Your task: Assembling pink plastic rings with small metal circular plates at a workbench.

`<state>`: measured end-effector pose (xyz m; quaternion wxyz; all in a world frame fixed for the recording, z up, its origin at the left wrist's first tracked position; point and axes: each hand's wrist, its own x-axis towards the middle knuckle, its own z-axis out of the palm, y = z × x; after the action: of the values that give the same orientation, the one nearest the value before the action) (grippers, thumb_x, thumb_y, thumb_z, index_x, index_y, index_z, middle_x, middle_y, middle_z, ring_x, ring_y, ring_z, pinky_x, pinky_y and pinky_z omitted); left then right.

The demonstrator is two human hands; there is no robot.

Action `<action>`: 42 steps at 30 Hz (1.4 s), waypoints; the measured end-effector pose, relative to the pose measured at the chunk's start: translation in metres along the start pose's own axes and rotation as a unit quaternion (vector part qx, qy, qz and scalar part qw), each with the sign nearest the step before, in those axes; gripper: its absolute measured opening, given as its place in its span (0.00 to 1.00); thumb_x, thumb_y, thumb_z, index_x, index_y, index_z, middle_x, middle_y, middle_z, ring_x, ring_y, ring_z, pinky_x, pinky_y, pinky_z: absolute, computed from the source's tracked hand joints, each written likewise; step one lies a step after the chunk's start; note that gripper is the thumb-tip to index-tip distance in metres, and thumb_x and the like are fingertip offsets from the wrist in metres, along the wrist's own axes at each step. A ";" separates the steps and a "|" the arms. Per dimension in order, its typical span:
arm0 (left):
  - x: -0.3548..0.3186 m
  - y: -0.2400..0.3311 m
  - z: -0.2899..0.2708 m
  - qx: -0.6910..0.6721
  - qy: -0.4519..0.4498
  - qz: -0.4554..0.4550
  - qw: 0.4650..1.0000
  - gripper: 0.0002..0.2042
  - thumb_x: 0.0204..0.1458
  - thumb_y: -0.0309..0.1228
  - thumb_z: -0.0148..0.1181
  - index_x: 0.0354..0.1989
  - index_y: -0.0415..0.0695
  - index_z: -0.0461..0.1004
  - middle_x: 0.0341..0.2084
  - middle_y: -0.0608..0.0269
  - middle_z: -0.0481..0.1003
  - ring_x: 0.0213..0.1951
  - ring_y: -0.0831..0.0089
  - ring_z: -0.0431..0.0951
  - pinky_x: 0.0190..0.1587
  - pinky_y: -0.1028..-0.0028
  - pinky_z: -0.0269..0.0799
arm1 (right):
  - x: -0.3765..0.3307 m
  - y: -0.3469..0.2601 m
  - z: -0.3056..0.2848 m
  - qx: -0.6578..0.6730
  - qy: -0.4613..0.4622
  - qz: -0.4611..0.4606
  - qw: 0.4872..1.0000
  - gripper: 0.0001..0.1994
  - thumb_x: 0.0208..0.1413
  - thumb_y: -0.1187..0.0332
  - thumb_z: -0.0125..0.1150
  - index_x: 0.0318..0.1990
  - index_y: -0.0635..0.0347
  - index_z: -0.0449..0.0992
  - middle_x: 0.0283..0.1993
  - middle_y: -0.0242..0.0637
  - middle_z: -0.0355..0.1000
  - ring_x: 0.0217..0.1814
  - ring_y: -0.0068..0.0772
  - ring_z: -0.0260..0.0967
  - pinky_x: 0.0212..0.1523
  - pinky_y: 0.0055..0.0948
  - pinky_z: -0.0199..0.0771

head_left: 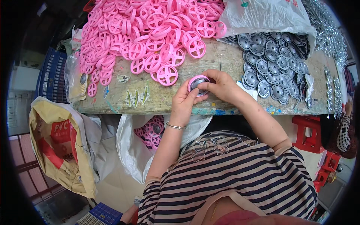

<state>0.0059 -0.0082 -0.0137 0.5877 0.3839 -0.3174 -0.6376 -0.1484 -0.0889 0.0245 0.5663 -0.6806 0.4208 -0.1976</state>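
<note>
Left hand, right hand — curled, pinching pink-rimmed wheel.

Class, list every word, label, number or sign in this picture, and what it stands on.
Tan sack, red panel: large letters, legible but not copied here; smaller characters beneath, too small to read.
White plastic bag, top edge: green and red print, cut off, not readable.
Blue item, lower edge: rows of tiny marks, too small to read.

Silver tinsel and a red stool occupy the right, blue crates the left.
</note>
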 end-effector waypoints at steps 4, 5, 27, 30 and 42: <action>0.000 0.000 0.001 0.001 -0.001 0.013 1.000 0.18 0.61 0.22 0.45 0.60 0.37 0.61 0.50 0.58 0.69 0.48 0.70 0.74 0.49 0.69 0.78 | 0.000 0.011 0.008 0.009 0.047 -0.046 0.998 0.13 0.51 0.67 0.64 0.41 0.65 0.77 0.30 0.36 0.73 0.32 0.24 0.68 0.35 0.24 0.70; -0.001 0.000 0.001 0.002 0.002 0.020 1.000 0.17 0.61 0.23 0.45 0.59 0.37 0.61 0.50 0.58 0.69 0.48 0.70 0.74 0.48 0.69 0.78 | 0.000 0.011 0.010 0.023 0.062 -0.053 0.996 0.13 0.51 0.67 0.64 0.41 0.66 0.76 0.29 0.35 0.73 0.31 0.23 0.67 0.35 0.24 0.70; -0.083 0.036 -0.050 0.297 0.263 0.059 0.916 0.12 0.62 0.30 0.47 0.45 0.34 0.72 0.36 0.55 0.77 0.32 0.77 0.78 0.33 0.78 0.72 | 0.047 0.002 -0.047 -0.016 0.093 -0.008 0.996 0.19 0.62 0.56 0.45 0.45 0.65 0.73 0.30 0.38 0.73 0.29 0.27 0.70 0.32 0.28 0.70; -0.029 0.020 0.006 0.124 0.161 0.189 0.961 0.15 0.62 0.28 0.46 0.55 0.35 0.64 0.44 0.54 0.74 0.39 0.68 0.79 0.40 0.71 0.78 | 0.005 -0.025 -0.021 -0.008 0.030 0.022 0.999 0.17 0.64 0.59 0.43 0.45 0.63 0.73 0.31 0.36 0.73 0.27 0.25 0.69 0.31 0.27 0.70; 0.007 -0.002 0.011 0.007 0.049 -0.014 0.999 0.14 0.63 0.30 0.45 0.54 0.35 0.64 0.46 0.53 0.72 0.45 0.63 0.78 0.43 0.63 0.80 | 0.030 0.063 -0.143 -0.434 0.314 -0.123 0.835 0.19 0.55 0.62 0.59 0.50 0.64 0.72 0.50 0.51 0.68 0.54 0.52 0.64 0.55 0.40 0.63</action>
<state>-0.0049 -0.0155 -0.0103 0.5908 0.4228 -0.2870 -0.6243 -0.2601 -0.1993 -0.0002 0.0210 -0.8041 0.5312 -0.2660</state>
